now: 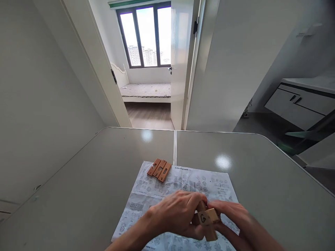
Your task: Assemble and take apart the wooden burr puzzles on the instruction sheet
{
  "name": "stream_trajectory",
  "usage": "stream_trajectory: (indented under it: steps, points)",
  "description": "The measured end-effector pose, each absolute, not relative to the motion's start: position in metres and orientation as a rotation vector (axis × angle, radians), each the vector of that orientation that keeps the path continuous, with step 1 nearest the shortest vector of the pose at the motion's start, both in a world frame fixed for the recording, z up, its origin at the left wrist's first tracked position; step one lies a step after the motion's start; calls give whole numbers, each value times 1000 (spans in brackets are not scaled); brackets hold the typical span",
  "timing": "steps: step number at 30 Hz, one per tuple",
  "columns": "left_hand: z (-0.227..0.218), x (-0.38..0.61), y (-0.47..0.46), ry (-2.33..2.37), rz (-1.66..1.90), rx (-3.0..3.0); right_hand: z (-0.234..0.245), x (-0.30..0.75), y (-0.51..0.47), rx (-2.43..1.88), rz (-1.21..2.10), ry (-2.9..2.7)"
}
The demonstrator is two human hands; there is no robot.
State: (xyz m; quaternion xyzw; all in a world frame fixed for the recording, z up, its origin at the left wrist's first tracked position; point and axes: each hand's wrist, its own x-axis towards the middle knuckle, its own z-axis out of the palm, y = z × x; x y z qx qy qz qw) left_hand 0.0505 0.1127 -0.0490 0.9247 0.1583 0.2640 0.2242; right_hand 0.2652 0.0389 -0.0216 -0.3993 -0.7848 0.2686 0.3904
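Both my hands meet low in the middle of the view around a small wooden puzzle (pixel 207 219) made of crossed blocks; one block end bears a handwritten "G". My left hand (pixel 176 214) wraps its fingers over the puzzle's left side. My right hand (pixel 232 213) grips it from the right and below. Under my hands lies a printed instruction sheet (pixel 146 195) with small diagrams. Three loose notched wooden pieces (pixel 159 169) lie side by side on the sheet's far left corner, about a hand's length beyond my left hand.
The sheet lies on a grey folding table (pixel 78 181) with a seam down its middle and rounded far corners. Beyond it an open doorway (pixel 149 87) leads to a room with a bed and window. A cabinet (pixel 300 104) stands at the right.
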Motion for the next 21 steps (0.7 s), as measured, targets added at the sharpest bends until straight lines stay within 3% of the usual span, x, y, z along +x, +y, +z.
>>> stream_trajectory:
  steps: [21]
  points:
    - [-28, 50, 107, 595, 922, 2351, -29, 266, 43, -1155, 789, -1797]
